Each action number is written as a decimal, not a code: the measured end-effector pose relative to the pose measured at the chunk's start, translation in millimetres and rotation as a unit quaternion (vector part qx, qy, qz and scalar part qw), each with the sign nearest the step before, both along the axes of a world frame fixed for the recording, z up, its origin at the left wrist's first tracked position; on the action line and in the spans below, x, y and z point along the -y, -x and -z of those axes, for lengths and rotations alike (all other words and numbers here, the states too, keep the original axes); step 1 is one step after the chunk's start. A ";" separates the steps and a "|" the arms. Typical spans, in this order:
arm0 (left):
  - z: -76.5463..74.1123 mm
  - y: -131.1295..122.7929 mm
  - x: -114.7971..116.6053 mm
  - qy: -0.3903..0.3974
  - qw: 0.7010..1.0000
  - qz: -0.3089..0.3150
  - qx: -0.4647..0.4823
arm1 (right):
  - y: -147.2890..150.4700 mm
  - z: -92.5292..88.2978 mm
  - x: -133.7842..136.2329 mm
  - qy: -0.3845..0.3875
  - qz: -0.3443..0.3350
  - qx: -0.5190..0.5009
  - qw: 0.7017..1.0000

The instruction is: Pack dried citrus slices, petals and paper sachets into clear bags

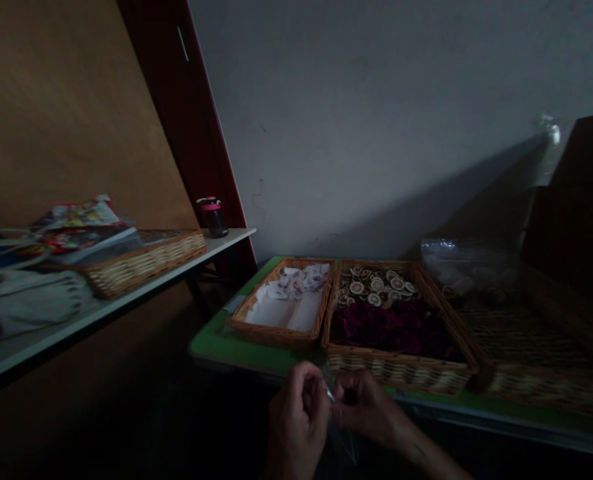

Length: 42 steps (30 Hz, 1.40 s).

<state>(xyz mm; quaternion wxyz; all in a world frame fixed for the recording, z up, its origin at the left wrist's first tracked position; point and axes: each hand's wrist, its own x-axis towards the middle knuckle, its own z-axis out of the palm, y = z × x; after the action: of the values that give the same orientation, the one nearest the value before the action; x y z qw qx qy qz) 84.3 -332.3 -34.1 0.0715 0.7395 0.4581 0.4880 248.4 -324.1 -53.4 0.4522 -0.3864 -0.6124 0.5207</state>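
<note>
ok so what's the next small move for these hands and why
Probably gently part the fingertips to spread the clear plastic: the left hand and right hand seem to pinch it close together, and no opening shows in this dim view. They are just in front of the basket of round slices and purple pieces.

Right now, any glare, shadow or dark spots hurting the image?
Head view: dim overall, right basket partly lost in darkness; head view: broad diagonal shadow on the wall; head view: small glint on the clear plastic between left hand and right hand, larger glare at upper right, source unclear.
</note>
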 end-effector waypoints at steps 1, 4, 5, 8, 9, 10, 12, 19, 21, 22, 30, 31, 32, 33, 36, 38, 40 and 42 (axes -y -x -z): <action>-1.7 0.0 0.0 -0.018 1.000 0.001 -0.008 | 0.7 2.1 0.4 0.004 -0.005 -0.006 1.000; -5.8 1.8 -0.4 -0.072 0.997 0.006 -0.024 | 2.0 11.2 0.9 0.027 -0.034 -0.035 0.998; -6.1 3.1 -0.6 -0.081 0.996 0.009 -0.030 | 2.0 14.7 1.2 0.034 -0.045 -0.044 0.997; -1.7 8.3 -0.8 -0.071 0.996 0.021 -0.055 | 1.0 23.9 4.3 0.044 -0.070 -0.055 0.995; 1.3 10.1 -0.8 -0.061 0.995 0.030 -0.067 | 0.4 26.2 6.2 0.047 -0.074 -0.051 0.995; 4.7 11.7 -0.7 -0.051 0.995 0.036 -0.077 | -0.2 28.3 8.4 0.054 -0.074 -0.046 0.995; 11.3 14.1 -0.4 -0.037 0.994 0.052 -0.089 | -1.5 31.9 13.2 0.071 -0.067 -0.030 0.995; 17.9 18.5 4.4 0.018 0.970 0.121 -0.210 | -0.7 38.5 24.3 0.056 0.043 0.054 0.996; 19.5 21.1 6.2 0.018 0.958 0.114 -0.263 | -0.4 39.6 24.6 0.058 0.077 0.084 0.992; 21.1 22.6 7.0 0.011 0.952 0.114 -0.284 | -0.9 40.6 24.4 0.062 0.087 0.093 0.990; 31.9 27.2 10.1 -0.069 0.926 0.147 -0.342 | -20.6 40.2 27.6 -0.021 0.224 0.289 0.930; 30.0 27.7 9.9 -0.074 0.930 0.159 -0.324 | -22.4 36.9 30.3 -0.041 0.230 0.303 0.924; 27.3 28.4 9.2 -0.070 0.935 0.169 -0.304 | -23.4 33.0 33.8 -0.063 0.231 0.305 0.922; 24.0 29.4 8.2 -0.056 0.939 0.182 -0.287 | -23.9 28.6 38.2 -0.091 0.230 0.296 0.923; 11.8 34.1 3.7 0.012 0.940 0.218 -0.262 | -23.9 13.9 55.2 -0.209 0.213 0.231 0.926; 3.5 37.5 0.9 0.052 0.936 0.236 -0.256 | -24.3 4.7 66.9 -0.266 0.134 0.195 0.934; -3.3 40.6 -1.2 0.096 0.930 0.257 -0.246 | -24.7 -1.6 75.2 -0.265 0.030 0.192 0.945; -6.9 43.3 -3.2 0.148 0.919 0.287 -0.226 | -24.2 -3.0 78.5 -0.227 -0.019 0.227 0.947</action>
<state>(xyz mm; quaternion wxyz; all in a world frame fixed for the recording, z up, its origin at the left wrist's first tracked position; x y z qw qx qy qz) 41.0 -329.1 -27.2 0.2116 0.9107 0.2972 0.1937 272.6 -402.6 -50.4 0.3669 -0.3699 -0.8079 0.2754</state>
